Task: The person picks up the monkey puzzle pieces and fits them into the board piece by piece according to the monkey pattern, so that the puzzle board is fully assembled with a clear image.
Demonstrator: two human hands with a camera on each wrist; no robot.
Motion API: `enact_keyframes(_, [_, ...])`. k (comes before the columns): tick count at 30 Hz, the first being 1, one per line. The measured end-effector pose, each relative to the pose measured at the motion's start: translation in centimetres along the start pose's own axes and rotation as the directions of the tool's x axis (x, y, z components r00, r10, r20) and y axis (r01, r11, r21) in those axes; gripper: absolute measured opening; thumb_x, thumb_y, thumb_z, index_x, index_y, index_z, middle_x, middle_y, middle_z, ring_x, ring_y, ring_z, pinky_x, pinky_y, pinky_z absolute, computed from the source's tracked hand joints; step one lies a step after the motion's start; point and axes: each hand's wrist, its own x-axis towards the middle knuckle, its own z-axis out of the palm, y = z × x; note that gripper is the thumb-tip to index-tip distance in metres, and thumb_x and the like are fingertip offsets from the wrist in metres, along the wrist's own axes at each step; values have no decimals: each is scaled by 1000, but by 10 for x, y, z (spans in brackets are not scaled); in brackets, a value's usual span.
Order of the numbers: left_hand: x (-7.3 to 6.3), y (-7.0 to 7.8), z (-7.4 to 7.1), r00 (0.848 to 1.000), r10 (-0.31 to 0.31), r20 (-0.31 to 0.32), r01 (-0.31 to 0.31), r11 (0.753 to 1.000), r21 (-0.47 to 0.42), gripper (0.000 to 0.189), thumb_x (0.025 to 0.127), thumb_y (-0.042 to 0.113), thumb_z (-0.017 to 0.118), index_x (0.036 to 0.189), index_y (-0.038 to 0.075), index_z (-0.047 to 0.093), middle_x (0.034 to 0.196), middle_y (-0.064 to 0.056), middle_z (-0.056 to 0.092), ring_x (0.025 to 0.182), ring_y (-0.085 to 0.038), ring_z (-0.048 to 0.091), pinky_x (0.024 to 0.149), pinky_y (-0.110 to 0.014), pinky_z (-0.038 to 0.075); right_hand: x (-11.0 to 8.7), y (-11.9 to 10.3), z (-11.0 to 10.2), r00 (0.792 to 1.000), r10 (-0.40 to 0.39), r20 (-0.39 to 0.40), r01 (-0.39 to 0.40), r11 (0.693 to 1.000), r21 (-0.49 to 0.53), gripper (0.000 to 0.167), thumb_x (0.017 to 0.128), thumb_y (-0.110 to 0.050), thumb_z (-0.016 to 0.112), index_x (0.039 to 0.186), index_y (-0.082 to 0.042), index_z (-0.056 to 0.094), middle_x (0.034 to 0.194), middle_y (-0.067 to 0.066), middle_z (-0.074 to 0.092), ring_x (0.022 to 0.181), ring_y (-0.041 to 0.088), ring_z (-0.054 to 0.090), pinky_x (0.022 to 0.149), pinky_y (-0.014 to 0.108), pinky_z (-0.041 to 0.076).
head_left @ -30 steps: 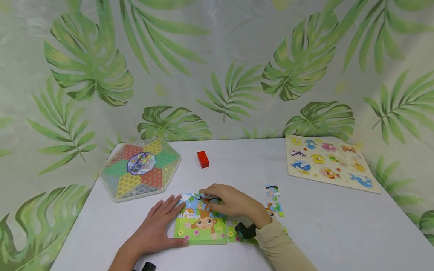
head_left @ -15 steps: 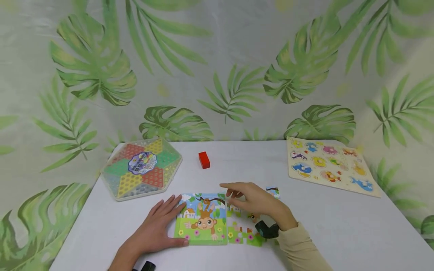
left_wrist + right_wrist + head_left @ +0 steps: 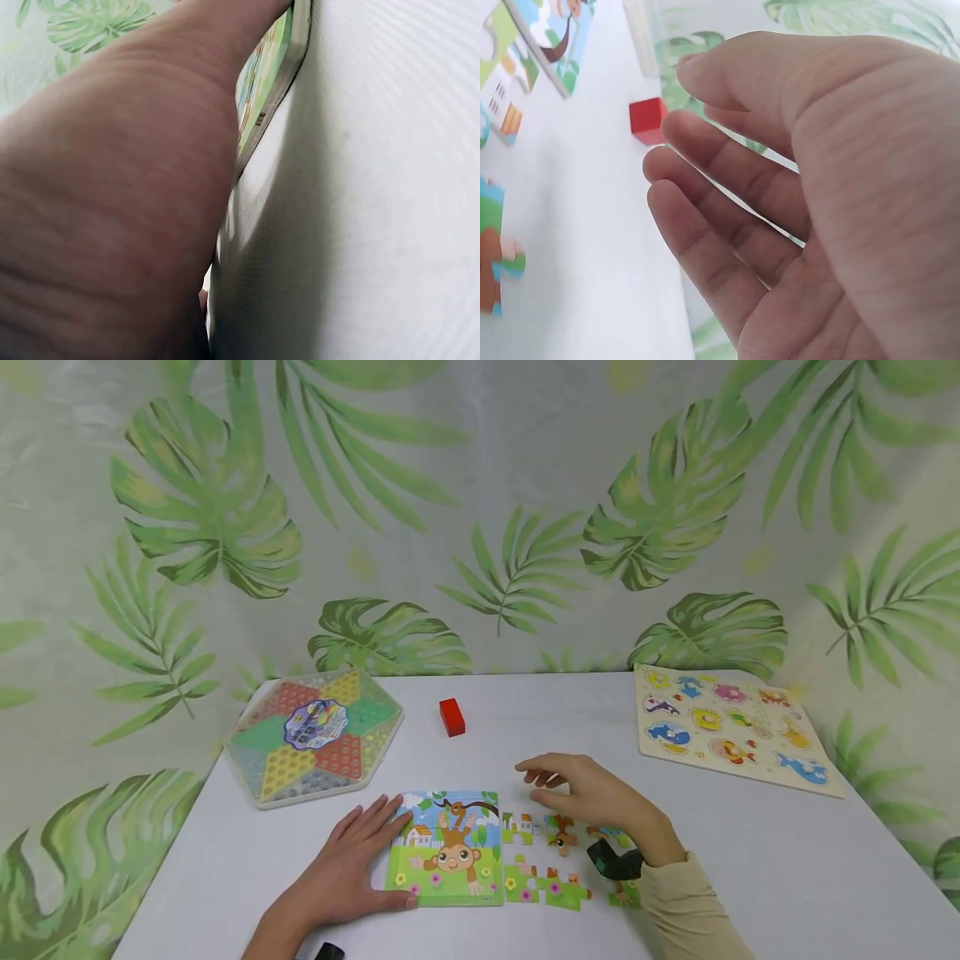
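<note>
A square monkey picture puzzle (image 3: 450,852) lies flat near the table's front, its picture uncovered except along the left side. My left hand (image 3: 347,868) rests on that side, fingers spread and thumb along the lower corner. Just right of the puzzle, loose jigsaw pieces (image 3: 562,893) lie in rough rows, some hidden under my right wrist. Above them my right hand (image 3: 588,787) hovers with loosely bent fingers and nothing in it. The right wrist view shows its fingers (image 3: 705,240) apart from the thumb, with a loose piece (image 3: 491,255) at the left.
A red block (image 3: 452,717) lies farther back on the white table (image 3: 540,710). A hexagonal Chinese checkers board (image 3: 315,735) is at the back left. A wooden peg puzzle (image 3: 731,727) with animal shapes sits back right. Leaf-printed cloth (image 3: 495,527) hangs behind the table.
My right hand has left the puzzle's top right part and moved right, over the loose pieces, uncovering the branch picture and several pieces. My left hand stays in place.
</note>
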Motion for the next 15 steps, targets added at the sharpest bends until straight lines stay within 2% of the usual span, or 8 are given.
enact_keyframes(4, [1, 2, 0, 1000, 14, -10, -14, 1000, -4, 109, 74, 83, 70, 157, 17, 46, 169, -3, 31, 158, -30, 24, 125, -48, 13, -7, 6, -5, 1000, 19, -9, -19, 1000, 0, 40, 103, -19, 65, 139, -3, 62, 123, 12, 71, 107, 19, 68, 96, 42, 59])
enact_keyframes(15, [-1, -1, 1, 1000, -2, 7, 2, 1000, 10, 110, 74, 84, 69, 159, 18, 43, 170, -2, 28, 159, -28, 21, 126, -48, 12, -18, 19, -16, 997, 71, -31, -72, 997, -19, 41, 100, -19, 70, 137, -3, 63, 128, 14, 70, 110, 29, 67, 97, 45, 58])
